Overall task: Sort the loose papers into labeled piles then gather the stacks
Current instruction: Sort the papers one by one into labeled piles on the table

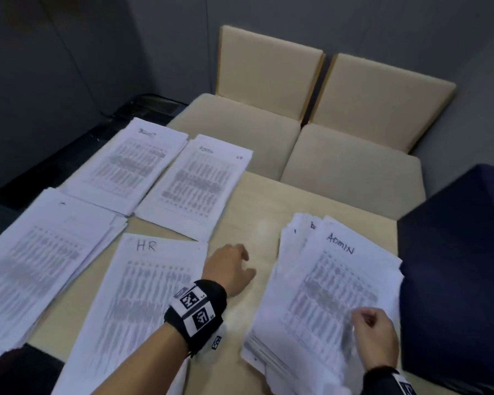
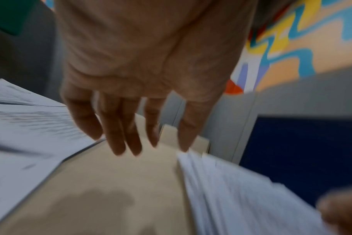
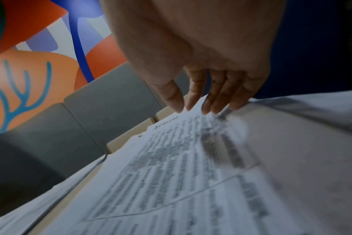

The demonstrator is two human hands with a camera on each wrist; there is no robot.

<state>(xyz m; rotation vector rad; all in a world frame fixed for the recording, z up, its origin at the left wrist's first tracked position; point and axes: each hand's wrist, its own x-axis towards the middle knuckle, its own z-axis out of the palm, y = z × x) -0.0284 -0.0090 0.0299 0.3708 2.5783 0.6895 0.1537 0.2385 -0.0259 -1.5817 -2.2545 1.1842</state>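
Note:
Several paper piles lie on the light wooden table (image 1: pixel 268 212). A pile headed HR (image 1: pixel 143 295) is in front of me, two piles (image 1: pixel 123 163) (image 1: pixel 194 186) lie farther back, and another pile (image 1: pixel 35 258) is at the left. At the right is a fanned loose stack (image 1: pixel 320 286) whose top sheet reads ADMIN. My right hand (image 1: pixel 365 320) pinches the near part of that top sheet (image 3: pixel 191 159), which bends up beside the fingers (image 3: pixel 217 95). My left hand (image 1: pixel 234 269) hovers over bare table between the HR pile and the loose stack, fingers (image 2: pixel 131 127) relaxed and empty.
Two cream padded chairs (image 1: pixel 240 129) (image 1: pixel 351 163) stand at the table's far edge. A dark blue block (image 1: pixel 462 280) borders the loose stack on the right. The far-left piles overhang the table's edge above a dark floor (image 1: pixel 69 143).

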